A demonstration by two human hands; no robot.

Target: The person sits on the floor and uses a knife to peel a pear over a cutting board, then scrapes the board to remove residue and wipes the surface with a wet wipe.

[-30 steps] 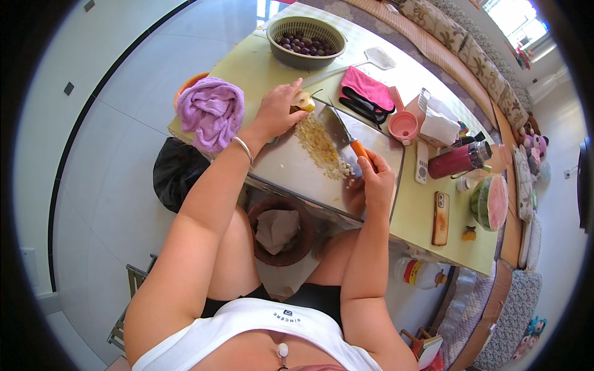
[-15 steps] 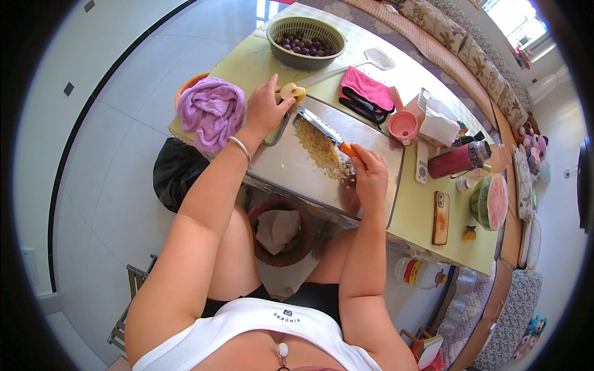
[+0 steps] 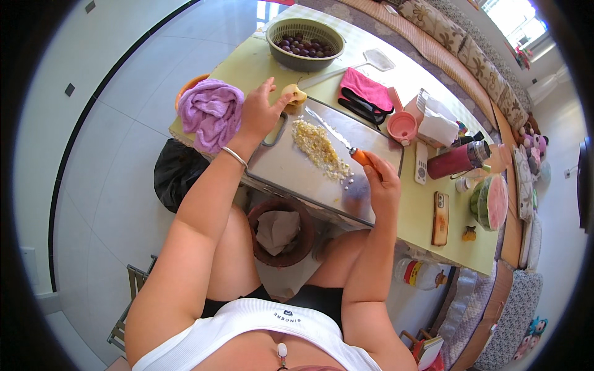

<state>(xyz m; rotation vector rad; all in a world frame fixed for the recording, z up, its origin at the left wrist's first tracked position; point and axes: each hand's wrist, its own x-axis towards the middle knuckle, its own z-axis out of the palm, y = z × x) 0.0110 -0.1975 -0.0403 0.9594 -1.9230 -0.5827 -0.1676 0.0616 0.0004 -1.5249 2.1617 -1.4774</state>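
Note:
My right hand [image 3: 382, 181] grips the orange handle of a knife [image 3: 337, 140] whose blade lies flat over a metal cutting board [image 3: 297, 170]. A strip of chopped pale yellow pieces [image 3: 318, 148] lies on the board beside the blade. My left hand [image 3: 258, 112] rests at the board's far left edge, fingers spread, a bracelet on the wrist. A pale yellow piece of fruit [image 3: 294, 94] sits on the green table just beyond its fingertips, apart from them.
A purple cloth [image 3: 211, 111] lies in an orange bowl at the left. Behind stand a green basket of dark fruit [image 3: 305, 43], a pink cloth with black scissors [image 3: 362, 93], a pink funnel [image 3: 402, 125], a red flask [image 3: 456, 161], a phone [image 3: 440, 217] and cut watermelon [image 3: 489, 201]. A brown bin [image 3: 279, 230] stands under the table.
My left hand let go of the yellow fruit piece, which now lies on the table past the board. The knife swung to lie along the chopped pile.

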